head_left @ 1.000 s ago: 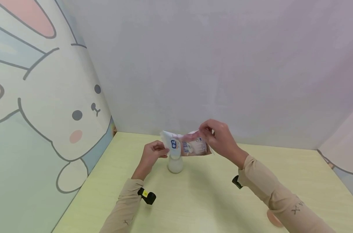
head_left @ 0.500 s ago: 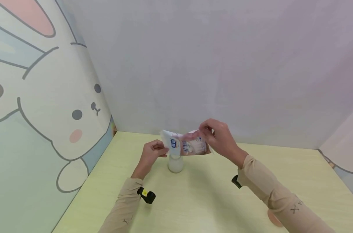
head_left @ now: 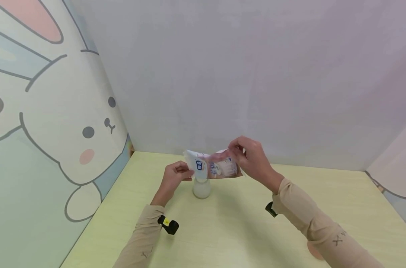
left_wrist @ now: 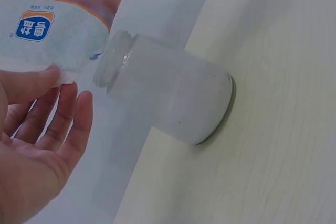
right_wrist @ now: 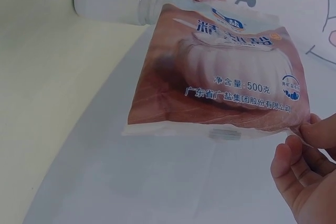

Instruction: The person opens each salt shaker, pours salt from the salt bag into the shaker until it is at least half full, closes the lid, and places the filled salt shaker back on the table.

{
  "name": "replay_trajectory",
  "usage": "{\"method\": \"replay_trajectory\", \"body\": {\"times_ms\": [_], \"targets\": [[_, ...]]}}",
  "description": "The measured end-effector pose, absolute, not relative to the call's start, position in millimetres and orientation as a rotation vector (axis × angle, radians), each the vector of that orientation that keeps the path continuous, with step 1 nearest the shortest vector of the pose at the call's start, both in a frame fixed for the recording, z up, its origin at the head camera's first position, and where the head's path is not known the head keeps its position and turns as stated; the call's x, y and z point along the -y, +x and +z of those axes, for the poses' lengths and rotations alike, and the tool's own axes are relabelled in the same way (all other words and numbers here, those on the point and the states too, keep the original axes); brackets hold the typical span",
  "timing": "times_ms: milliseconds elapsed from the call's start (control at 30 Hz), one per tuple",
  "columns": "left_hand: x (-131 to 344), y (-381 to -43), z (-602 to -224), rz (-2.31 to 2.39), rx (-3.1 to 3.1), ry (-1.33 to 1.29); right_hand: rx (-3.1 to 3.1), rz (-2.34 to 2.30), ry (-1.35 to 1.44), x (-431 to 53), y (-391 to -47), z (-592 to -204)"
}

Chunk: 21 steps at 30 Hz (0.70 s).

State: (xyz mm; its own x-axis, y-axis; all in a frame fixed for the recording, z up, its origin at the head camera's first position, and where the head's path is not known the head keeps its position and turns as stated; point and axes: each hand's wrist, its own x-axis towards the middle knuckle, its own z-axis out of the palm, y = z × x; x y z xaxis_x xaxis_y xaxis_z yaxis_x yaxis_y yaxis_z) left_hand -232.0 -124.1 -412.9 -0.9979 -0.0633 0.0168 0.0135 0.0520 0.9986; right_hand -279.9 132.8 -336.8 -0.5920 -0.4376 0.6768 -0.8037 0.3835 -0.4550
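Above the far part of the worktop (head_left: 219, 230), left of its middle, we see a printed bag (head_left: 219, 169) stretched between a person's left grip (head_left: 174, 178) and right grip (head_left: 253, 156). We find both closed on it: the left grip pinches the lower corner of the end nearer the worktop's left edge, thumb on the printed face, while the right grip pinches the other end by its upper corner. The bag hangs tilted, clear of the worktop, its right end a little higher.

Under its left end we see a jar (head_left: 202, 190), upright on the worktop towards the far edge, nearer the left corner there than the right. It looks pale and cloudy. The bag's end lies at the jar's mouth; we cannot tell whether it touches the rim.

Farther from that edge, towards the right, we can make out a pinkish round thing (head_left: 312, 251), partly hidden by the right sleeve (head_left: 310, 216). A grey wall (head_left: 223, 74) rises behind the far edge, and along the left edge we see a big painted rabbit (head_left: 62, 119).
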Motion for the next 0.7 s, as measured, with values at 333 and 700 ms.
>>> {"method": "replay_trajectory", "body": {"times_ms": [333, 700], "targets": [[123.2, -230.9, -413.0, -2.123, 2.235, 0.049, 2.178, 1.124, 1.049, -131.8, -278.9, -339.1], [122.9, -230.5, -412.4, -2.136, 2.230, 0.041, 2.140, 1.128, 1.032, -131.6, -278.7, -342.8]]}}
